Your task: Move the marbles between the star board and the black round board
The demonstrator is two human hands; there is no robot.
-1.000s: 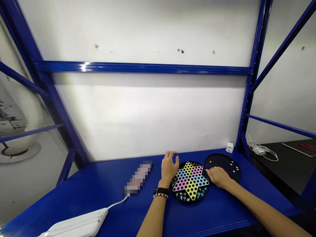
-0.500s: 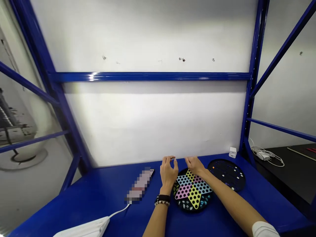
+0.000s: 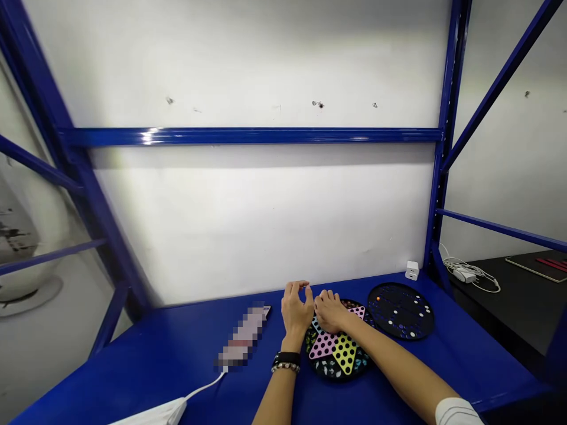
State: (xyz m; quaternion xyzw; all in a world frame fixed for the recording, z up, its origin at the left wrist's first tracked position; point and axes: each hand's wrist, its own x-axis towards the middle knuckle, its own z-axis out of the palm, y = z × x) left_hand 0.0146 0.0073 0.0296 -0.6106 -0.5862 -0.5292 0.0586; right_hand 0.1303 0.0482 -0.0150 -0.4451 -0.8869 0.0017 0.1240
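A round black board with a coloured star of holes (image 3: 345, 354) lies on the blue table. My right hand (image 3: 330, 311) rests over the board's upper left part, fingers bent downward; anything under its fingertips is hidden. Just left of the board, my left hand (image 3: 297, 307) is raised with curled fingers and the thumb near them; a small pale bit shows at the fingertips, too small to name. A black wristband and a beaded bracelet circle my left wrist. Right of the board lies a round black tray (image 3: 405, 321) with white, blue and orange pieces.
A pixelated phone (image 3: 243, 339) lies at the left, its white cable running to a white power strip (image 3: 155, 413). A white charger (image 3: 411, 270) stands at the back right. Blue rack posts and a crossbar (image 3: 257, 136) frame the white wall. White cables (image 3: 469, 274) lie on a black table.
My right hand has moved left and down onto the board, closer to my left hand. The whole view has shifted slightly.
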